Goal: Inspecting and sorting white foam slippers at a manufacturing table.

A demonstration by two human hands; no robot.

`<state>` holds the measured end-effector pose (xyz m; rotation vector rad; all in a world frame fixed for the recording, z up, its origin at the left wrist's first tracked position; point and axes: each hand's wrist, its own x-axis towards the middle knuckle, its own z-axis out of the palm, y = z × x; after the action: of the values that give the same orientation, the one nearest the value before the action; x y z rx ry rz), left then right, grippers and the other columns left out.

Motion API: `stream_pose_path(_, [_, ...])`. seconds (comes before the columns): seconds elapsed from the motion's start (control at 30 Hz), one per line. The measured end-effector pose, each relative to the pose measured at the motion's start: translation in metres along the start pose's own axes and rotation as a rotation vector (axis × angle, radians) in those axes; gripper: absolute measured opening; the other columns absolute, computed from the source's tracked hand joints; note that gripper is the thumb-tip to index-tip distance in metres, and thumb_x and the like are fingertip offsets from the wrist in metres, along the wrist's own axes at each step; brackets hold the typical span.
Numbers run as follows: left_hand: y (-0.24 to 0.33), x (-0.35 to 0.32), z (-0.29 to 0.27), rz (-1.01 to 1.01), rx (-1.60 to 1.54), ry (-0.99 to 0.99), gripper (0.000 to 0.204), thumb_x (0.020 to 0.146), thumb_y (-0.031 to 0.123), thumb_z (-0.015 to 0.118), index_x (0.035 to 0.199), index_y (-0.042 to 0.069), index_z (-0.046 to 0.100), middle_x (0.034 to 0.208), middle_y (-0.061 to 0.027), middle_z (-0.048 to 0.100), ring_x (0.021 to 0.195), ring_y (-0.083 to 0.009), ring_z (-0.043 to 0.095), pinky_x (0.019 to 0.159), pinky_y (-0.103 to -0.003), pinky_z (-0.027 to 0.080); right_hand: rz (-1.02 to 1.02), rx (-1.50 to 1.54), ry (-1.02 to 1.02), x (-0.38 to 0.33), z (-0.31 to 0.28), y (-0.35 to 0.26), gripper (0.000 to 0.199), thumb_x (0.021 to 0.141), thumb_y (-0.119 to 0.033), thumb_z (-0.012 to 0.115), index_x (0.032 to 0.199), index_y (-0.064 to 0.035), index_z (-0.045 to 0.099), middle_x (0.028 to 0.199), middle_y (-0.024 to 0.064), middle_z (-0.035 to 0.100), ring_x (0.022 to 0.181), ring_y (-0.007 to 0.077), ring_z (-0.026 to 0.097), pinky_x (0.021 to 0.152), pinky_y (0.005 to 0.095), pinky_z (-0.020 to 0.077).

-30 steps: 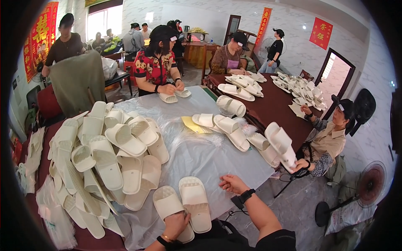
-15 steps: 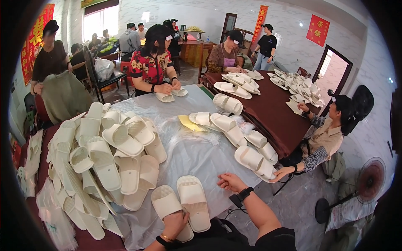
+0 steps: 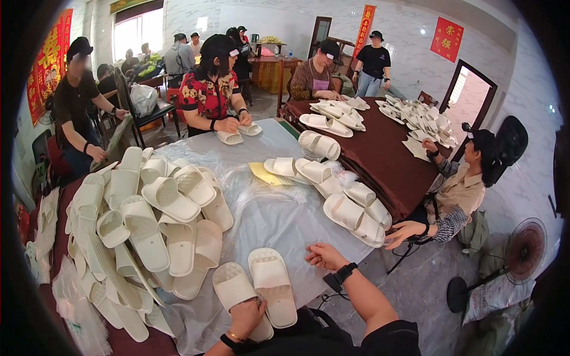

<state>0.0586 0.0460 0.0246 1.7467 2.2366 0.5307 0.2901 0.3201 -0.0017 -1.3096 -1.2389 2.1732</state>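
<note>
A pair of cream slippers lies side by side at the near edge of the bench, on the clear plastic sheet that covers it, right in front of the person. The left hand rests palm down on the heel end of the left slipper, fingers loosely curled over it and pressing rather than pinching. The right hand lies just beside the right slipper, apart from it, half open with the fingers relaxed and nothing in it. These look like moulded foam slides: probably light, springy rather than stiff, not fragile, and with a dotted footbed that should give some grip (though on the slick plastic the sole would likely slide at a push). The broad strap over the front is the natural place to take hold, or else the sole pinched by its sides at the waist. Each slipper's long axis runs from the person outward across the bench, heels nearest the body and toes pointing away and slightly left, the two nearly parallel with footbeds up. To the left a big heap of slippers lies jumbled, and further pairs sit along the right edge near a seated person's hand.
</note>
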Motion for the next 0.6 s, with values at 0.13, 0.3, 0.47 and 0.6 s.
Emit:
stream_pose_path(0.13, [0.0009, 0.0006, -0.0020, -0.006, 0.005, -0.007, 0.038, 0.085, 0.040, 0.064, 0.084, 0.002, 0.066, 0.071, -0.0180, 0.065, 0.062, -0.0363, 0.064, 0.056, -0.046, 0.051, -0.001, 0.004, 0.002, -0.0017, 0.0029, -0.0021, 0.031, 0.099, -0.029, 0.053, 0.119, -0.0054, 0.054, 0.092, 0.0105, 0.070, 0.065, 0.0128, 0.067, 0.050, 0.0226, 0.0501])
stream_pose_path(0.3, [-0.0014, 0.0001, 0.0010, 0.056, 0.017, 0.089, 0.041, 0.088, 0.042, 0.060, 0.076, 0.004, 0.067, 0.059, -0.0156, 0.063, 0.051, -0.0337, 0.063, 0.047, -0.044, 0.049, -0.008, -0.002, 0.017, -0.0048, 0.0062, -0.0044, 0.028, 0.100, -0.025, 0.051, 0.119, -0.0033, 0.053, 0.091, 0.0101, 0.070, 0.064, 0.0115, 0.066, 0.048, 0.0213, 0.0477])
stream_pose_path(0.47, [0.0006, 0.0007, -0.0008, 0.005, 0.016, 0.001, 0.039, 0.085, 0.041, 0.064, 0.083, 0.003, 0.066, 0.069, -0.0173, 0.065, 0.060, -0.0359, 0.064, 0.055, -0.046, 0.051, -0.016, -0.006, 0.009, -0.0019, 0.0017, -0.0013, 0.029, 0.099, -0.027, 0.053, 0.118, -0.0046, 0.054, 0.091, 0.0102, 0.070, 0.064, 0.0124, 0.067, 0.049, 0.0222, 0.0491])
stream_pose_path(0.6, [-0.0015, -0.0006, 0.0025, 0.007, 0.003, 0.016, 0.038, 0.084, 0.041, 0.064, 0.083, 0.003, 0.066, 0.070, -0.0173, 0.065, 0.061, -0.0363, 0.064, 0.056, -0.046, 0.051, -0.016, -0.027, 0.025, -0.0030, 0.0051, -0.0022, 0.028, 0.100, -0.025, 0.052, 0.117, -0.0035, 0.054, 0.090, 0.0102, 0.070, 0.064, 0.0125, 0.067, 0.047, 0.0220, 0.0482])
